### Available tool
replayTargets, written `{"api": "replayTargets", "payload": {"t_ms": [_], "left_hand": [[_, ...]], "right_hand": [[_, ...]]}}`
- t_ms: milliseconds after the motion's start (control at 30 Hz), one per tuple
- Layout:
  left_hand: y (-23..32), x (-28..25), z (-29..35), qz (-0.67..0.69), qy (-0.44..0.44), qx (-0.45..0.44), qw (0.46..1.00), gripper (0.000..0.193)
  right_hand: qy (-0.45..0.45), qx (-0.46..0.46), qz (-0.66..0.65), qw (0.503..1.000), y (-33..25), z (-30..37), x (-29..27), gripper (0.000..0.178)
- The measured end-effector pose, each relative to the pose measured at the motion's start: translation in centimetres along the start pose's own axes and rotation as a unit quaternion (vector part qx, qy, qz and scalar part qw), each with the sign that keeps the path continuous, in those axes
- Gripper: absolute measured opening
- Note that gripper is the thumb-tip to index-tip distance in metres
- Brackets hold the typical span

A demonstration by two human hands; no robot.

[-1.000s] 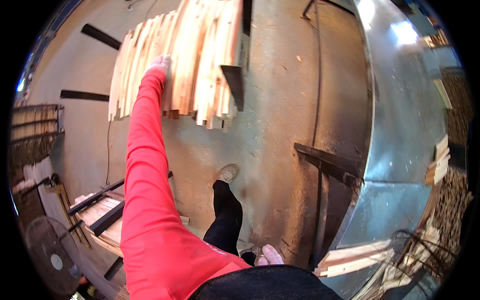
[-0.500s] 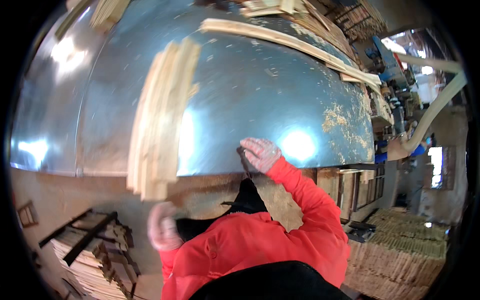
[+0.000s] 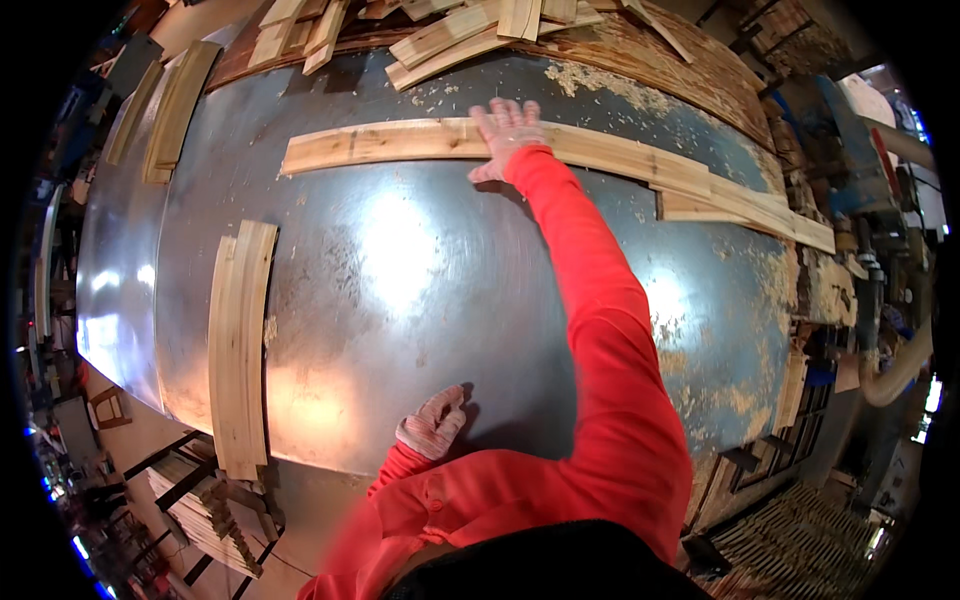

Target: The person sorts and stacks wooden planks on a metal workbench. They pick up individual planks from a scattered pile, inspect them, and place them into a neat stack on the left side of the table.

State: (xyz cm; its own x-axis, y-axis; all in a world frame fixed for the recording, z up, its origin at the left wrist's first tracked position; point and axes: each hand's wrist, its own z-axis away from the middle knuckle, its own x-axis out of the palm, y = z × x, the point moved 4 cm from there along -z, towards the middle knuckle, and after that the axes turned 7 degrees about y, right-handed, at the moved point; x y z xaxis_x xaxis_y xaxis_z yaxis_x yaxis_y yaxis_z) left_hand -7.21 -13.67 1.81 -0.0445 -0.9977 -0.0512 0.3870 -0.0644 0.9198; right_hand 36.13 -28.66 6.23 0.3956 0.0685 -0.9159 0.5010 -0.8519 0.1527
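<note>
My right hand [image 3: 508, 138], in a pale work glove, reaches to the far side of the metal table [image 3: 480, 290]. Its fingers are spread over a long wooden plank [image 3: 380, 142] that runs left to right, and it seems to rest on the wood without gripping it. Close to my body, my left hand [image 3: 432, 424] hovers by the table's near edge with loosely extended fingers and nothing in it. To its left, a small stack of wooden strips [image 3: 240, 350] lies lengthwise, reaching past the near edge.
Several loose boards [image 3: 460, 40] are heaped along the far edge, near wood shavings [image 3: 610, 85]. More strips [image 3: 182, 110] lie at the far left. A short board [image 3: 690, 207] sits under the plank's right part. Below the table stand wood stacks [image 3: 200, 510], left and right.
My right hand has gone from the near edge out to the long plank. My left hand has moved from beside the strip stack to over the near edge. The view has shifted.
</note>
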Motion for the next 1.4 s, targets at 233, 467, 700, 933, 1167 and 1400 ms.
{"api": "replayTargets", "payload": {"t_ms": [233, 467, 700, 933, 1167, 1400], "left_hand": [[4.1, -0.9, -11.9, 0.064, 0.154, 0.021, 0.986, 0.060], [5.1, 2.6, -16.5, 0.477, 0.082, -0.161, 0.860, 0.062], [-6.7, 3.2, -13.4, 0.358, 0.046, -0.063, 0.931, 0.043], [0.9, 19.8, -12.9, 0.557, 0.162, -0.217, 0.785, 0.084], [-0.9, 23.3, -14.0, 0.402, 0.062, -0.108, 0.907, 0.066], [0.9, 22.7, -11.7, 0.340, 0.201, -0.103, 0.913, 0.049]], "right_hand": [[-0.316, 0.044, -0.165, 0.933, -1.6, -2.0, 3.9, 0.051], [-0.212, 0.027, -0.240, 0.947, 3.1, 9.1, -2.8, 0.088], [-0.264, 0.110, 0.086, 0.954, 22.3, 10.9, 3.5, 0.078], [-0.327, 0.200, -0.385, 0.839, 10.9, 18.6, -4.1, 0.065], [-0.236, -0.050, 0.032, 0.970, 31.7, 21.1, -6.8, 0.102], [-0.381, -0.072, -0.007, 0.922, 30.4, 17.6, -2.6, 0.080]]}}
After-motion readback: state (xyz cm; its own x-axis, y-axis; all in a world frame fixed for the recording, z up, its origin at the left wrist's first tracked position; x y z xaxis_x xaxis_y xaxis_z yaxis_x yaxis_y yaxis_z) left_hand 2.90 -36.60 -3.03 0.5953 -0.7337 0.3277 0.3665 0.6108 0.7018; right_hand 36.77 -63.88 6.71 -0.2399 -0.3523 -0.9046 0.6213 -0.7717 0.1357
